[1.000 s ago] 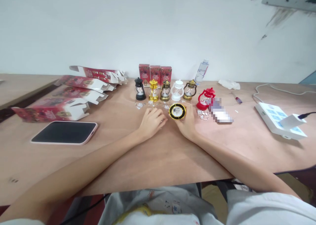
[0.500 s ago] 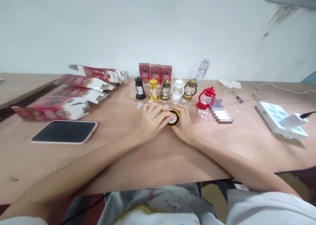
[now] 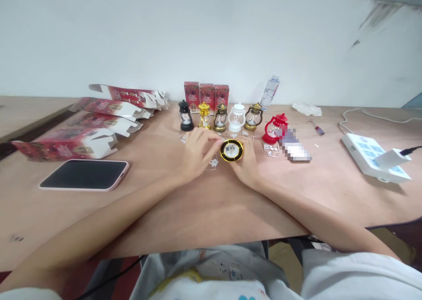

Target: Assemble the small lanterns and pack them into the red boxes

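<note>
Evidently the work is partway through; the gold-rimmed round piece [image 3: 231, 150], probably the underside of a lantern, sits low over the middle of the table [image 3: 204, 216], its black ring and pale centre turned towards the camera; the right hand [image 3: 249, 163] holds it, fingers curled around its far right side; the left hand [image 3: 194, 153] is just beside its left edge, thumb and forefinger stretched towards the rim with a narrow gap between them; whether they pinch anything small I cannot tell.

Small fittings show in the pale centre, with no cover to be seen over them, so this piece looks unfinished; a small silvery part [image 3: 213, 163] lies loose beneath the left hand, and more metal bits [image 3: 271, 150] lie before the red lantern [image 3: 276, 128]; these, I judge, are yet to be dealt with.

Beyond, a black lantern [image 3: 186, 117], a gold lantern [image 3: 204, 115], a bronze lantern [image 3: 220, 117], a white lantern [image 3: 236, 117] and a second bronze lantern [image 3: 253, 117] stand upright in a row; they look whole from here, but their undersides are hidden, so whether they are done stays unclear.
</note>
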Motion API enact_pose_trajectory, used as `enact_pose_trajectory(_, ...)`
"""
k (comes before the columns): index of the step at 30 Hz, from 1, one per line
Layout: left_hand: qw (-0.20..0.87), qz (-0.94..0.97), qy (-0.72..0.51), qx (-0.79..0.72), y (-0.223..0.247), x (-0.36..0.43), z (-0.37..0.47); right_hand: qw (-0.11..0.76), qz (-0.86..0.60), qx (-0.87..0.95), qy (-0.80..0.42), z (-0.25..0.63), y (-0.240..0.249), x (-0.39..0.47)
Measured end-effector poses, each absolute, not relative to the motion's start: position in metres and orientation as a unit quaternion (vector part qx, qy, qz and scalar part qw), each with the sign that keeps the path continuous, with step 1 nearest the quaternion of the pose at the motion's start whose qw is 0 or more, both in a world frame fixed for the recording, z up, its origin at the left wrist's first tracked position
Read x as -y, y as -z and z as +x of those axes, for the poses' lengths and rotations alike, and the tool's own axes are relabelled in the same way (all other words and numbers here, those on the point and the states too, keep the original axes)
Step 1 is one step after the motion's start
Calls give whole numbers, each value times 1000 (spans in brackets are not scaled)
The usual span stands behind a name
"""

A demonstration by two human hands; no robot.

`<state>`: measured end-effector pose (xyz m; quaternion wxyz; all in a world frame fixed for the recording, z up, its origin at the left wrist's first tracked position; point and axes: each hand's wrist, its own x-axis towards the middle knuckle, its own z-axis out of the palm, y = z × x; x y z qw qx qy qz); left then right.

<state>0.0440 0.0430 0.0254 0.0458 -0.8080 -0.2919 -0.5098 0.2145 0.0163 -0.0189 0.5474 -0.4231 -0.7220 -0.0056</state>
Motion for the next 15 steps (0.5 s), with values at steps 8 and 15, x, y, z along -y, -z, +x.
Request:
enact_pose_trajectory(8, -276, -859, 239, 358, -14, -82, 29, 571, -474, 670, -32, 219, 21, -24)
enact_pose_trajectory(15, -294, -883, 133, 341, -18, -90, 18, 572, -469, 673, -30, 219, 23, -24)
